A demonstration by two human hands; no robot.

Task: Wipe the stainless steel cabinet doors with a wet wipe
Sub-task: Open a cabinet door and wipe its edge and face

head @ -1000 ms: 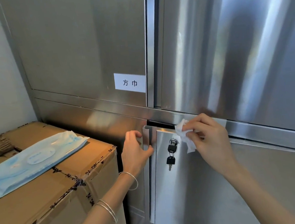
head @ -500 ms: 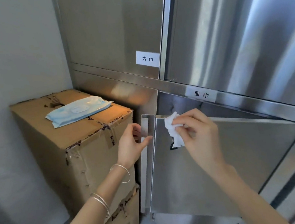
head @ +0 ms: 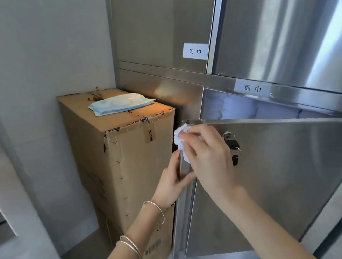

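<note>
Item: door [head: 290, 179] (swung ajar). Left hand [head: 173, 180] is gripping its edge, apparently steadying it; right hand [head: 210, 156] is pinching the wipe [head: 180, 134], rubbing the corner.

You have soft, even light. Above and right of the cardboard box [head: 127, 167], bluish-white glare streaks the steel cabinet doors [head: 281, 19]; an orange reflection glows beside the box's top. Straight lines bow outward; detail looks slightly soft.
</note>
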